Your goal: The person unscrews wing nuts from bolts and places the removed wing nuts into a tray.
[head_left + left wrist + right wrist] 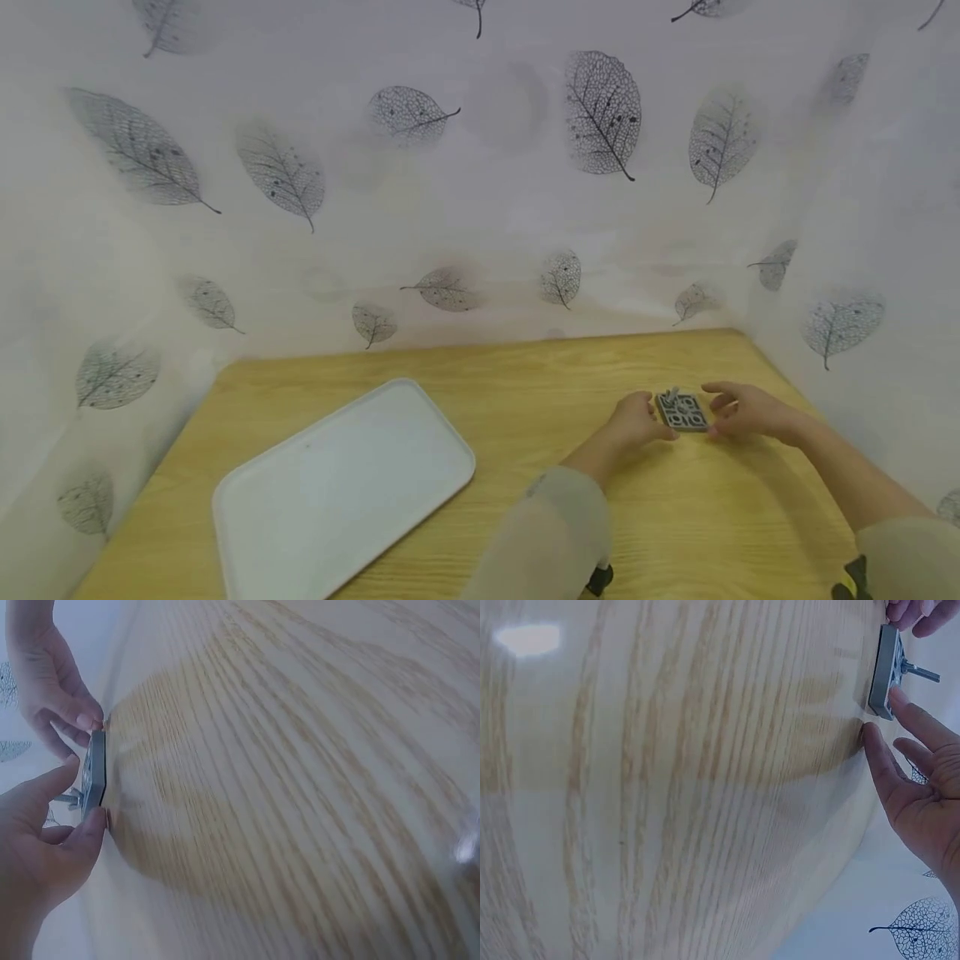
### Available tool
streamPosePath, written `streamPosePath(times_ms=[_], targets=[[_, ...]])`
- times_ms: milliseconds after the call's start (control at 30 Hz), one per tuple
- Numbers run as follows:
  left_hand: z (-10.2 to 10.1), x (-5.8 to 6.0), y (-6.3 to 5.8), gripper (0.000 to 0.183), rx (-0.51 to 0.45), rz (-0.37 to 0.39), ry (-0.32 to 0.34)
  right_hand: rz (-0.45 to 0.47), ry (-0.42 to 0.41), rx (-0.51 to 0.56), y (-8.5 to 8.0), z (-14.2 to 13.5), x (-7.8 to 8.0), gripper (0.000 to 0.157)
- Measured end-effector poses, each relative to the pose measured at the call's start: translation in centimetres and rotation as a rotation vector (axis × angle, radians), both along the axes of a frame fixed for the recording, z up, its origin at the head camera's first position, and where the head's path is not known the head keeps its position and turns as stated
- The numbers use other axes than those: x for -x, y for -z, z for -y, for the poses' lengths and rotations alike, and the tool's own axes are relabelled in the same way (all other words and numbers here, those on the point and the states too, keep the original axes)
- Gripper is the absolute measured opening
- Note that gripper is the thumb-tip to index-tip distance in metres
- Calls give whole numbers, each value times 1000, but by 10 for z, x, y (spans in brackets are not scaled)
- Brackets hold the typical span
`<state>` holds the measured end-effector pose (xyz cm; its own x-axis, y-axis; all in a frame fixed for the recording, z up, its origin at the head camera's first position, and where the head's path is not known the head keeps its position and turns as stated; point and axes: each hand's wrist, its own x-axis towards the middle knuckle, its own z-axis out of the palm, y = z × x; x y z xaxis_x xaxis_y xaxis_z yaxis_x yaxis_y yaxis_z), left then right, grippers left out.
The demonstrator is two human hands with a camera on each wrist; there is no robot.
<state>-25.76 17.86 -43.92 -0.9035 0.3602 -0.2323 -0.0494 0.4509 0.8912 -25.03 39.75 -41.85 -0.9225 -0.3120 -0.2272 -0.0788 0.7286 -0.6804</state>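
A small square grey board [682,412] with a raised ring pattern lies on the wooden table, between the two hands. A small metal piece [921,671] sticks up from its top; its kind is unclear. My left hand [633,418] is at the board's left side, with its fingers loosely bent. In the left wrist view, the left thumb [91,829] is at the board's corner. My right hand [750,411] stands at the right side, fingers spread and relaxed. One right fingertip [898,696] meets the board's edge, while another finger rests lower, by the tabletop.
A white rectangular tray [345,483] lies slanted on the left part of the wooden table [525,400]. A pale sheet with a leaf print [517,200] hangs behind the table and along both sides.
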Motion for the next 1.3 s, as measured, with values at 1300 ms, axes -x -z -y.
streamPosePath(times_ms=[1300], targets=[[-9, -9, 12, 63, 118, -145, -91, -61, -40, -52, 6, 28, -5, 69]])
